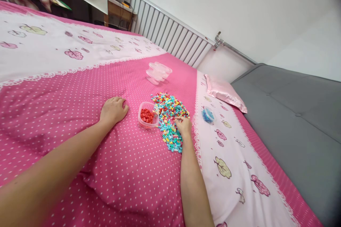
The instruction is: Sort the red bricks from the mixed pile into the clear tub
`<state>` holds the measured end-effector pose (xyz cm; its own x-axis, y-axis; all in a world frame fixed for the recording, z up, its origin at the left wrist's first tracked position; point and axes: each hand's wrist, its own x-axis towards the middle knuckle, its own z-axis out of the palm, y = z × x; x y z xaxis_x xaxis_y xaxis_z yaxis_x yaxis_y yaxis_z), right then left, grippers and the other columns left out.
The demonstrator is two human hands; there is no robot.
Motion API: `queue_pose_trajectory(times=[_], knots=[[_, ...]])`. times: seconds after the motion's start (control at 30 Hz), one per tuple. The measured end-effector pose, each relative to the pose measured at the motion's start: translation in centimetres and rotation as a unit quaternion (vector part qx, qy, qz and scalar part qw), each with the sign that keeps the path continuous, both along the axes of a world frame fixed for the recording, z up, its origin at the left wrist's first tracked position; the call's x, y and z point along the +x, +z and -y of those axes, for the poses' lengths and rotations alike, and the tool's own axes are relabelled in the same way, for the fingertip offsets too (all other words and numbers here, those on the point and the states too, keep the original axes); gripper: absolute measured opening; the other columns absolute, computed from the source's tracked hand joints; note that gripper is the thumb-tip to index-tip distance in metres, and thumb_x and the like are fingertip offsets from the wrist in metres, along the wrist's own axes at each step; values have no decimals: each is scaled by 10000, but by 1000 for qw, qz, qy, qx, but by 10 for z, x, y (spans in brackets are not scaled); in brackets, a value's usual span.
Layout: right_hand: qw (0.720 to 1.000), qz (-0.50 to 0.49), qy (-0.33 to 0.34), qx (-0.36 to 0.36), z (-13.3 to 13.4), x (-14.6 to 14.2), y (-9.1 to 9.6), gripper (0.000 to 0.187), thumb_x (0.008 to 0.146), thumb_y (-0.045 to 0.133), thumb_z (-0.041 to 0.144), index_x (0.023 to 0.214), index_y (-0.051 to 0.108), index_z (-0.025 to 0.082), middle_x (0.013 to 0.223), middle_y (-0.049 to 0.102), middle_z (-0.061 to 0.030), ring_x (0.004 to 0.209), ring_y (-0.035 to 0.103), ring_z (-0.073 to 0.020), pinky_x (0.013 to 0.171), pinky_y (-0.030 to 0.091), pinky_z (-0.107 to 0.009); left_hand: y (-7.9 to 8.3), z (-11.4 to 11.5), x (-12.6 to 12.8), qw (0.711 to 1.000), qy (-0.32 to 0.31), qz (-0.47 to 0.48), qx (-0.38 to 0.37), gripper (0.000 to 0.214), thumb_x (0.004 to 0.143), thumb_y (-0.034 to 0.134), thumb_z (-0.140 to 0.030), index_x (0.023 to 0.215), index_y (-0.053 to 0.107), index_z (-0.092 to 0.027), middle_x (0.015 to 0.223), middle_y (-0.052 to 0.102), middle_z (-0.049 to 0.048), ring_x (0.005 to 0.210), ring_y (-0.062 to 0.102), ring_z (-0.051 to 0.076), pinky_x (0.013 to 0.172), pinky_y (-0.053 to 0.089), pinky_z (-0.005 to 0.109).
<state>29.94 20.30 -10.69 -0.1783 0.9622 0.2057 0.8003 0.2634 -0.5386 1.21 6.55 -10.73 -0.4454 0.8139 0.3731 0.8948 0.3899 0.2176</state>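
My left hand [114,110] lies on the pink dotted bedspread with its fingers loosely apart and nothing in it. To its right stands a clear plastic container [148,125] holding small red building blocks [147,115]. Beside that container spreads a loose pile of mixed small building blocks [170,104] in turquoise, red, yellow and white. My right hand [184,126] is at the pile's right edge, its thumb and fingertips pinched together over the blocks. Whatever may be between those fingertips is too small to make out.
Farther right sits a clear container of blue blocks [207,115]. Several clear empty containers or lids [159,72] lie beyond the pile. A pink pillow [225,92] rests near the grey padded headboard [293,124]. A metal bed rail [170,25] runs along the far side.
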Motion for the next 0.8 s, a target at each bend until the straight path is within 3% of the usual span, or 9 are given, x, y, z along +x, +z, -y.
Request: queue_pose_trajectory(times=[0.27, 0.5, 0.7, 0.8], knots=[[997, 60, 34, 32, 1, -1, -3, 280, 774, 576, 334, 963, 752, 228, 781, 733, -47, 730, 648, -183, 683, 464, -260, -1, 0, -1, 1000, -3, 9, 3, 478, 835, 343, -368, 1140, 617, -123, 1190, 617, 145, 1118, 535, 285, 983, 366, 392], [999, 37, 26, 8, 1, -3, -2, 223, 706, 621, 301, 856, 763, 216, 648, 689, -9, 605, 596, -155, 592, 430, -246, 1, 0, 0, 1000, -3, 7, 4, 476, 835, 340, -362, 1131, 619, -113, 1193, 614, 146, 1110, 538, 286, 980, 368, 389], [992, -124, 19, -33, -2, 1, -2, 286, 636, 662, 348, 838, 748, 165, 543, 610, 24, 530, 530, -135, 555, 414, -247, 0, 0, 0, 1000, 1, 7, 1, 472, 838, 341, -370, 1136, 616, -129, 1193, 616, 137, 1123, 532, 277, 985, 364, 381], [953, -295, 10, -66, 0, 2, 4, 312, 612, 696, 341, 848, 717, 139, 599, 616, 22, 554, 511, -108, 533, 408, -223, -1, 0, -1, 1000, -3, 7, 5, 484, 835, 339, -372, 1140, 615, -115, 1195, 612, 150, 1122, 533, 283, 984, 363, 386]])
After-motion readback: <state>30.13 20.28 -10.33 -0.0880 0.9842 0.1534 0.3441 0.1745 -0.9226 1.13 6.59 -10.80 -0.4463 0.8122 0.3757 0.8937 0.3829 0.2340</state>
